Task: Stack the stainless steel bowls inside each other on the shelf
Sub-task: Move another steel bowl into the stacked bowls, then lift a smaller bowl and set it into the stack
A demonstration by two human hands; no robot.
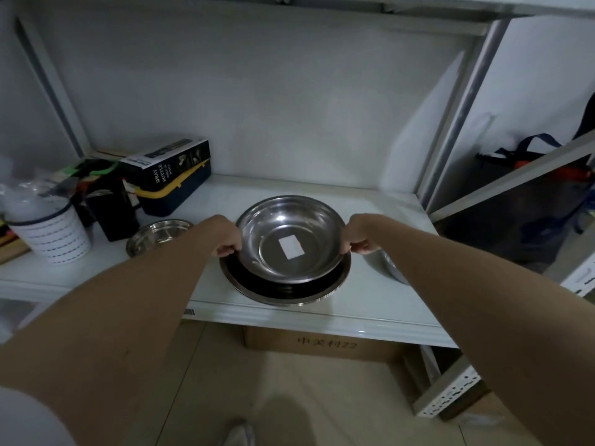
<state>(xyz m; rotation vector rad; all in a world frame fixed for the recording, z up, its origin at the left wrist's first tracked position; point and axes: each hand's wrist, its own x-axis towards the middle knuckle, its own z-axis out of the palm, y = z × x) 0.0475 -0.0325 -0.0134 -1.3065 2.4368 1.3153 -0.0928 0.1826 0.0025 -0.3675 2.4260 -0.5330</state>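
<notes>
Shelf (380, 304) of glossy white fills mid-frame under dim light, pale wall behind. Both hands, left hand (225, 238) and right hand (360, 238), pinch the steel bowl (289, 239) by its rim, tilted over a wider bowl (283, 289); clutter sits at left.

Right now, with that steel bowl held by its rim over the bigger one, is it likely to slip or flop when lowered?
The bowl looks rigid, thin metal, so it probably won't flex and seems light for its size. Its polished rim could be slippery, though both hands, left and right, pinch opposite edges. Lowered into the larger bowl, it would likely slide to centre.
</notes>
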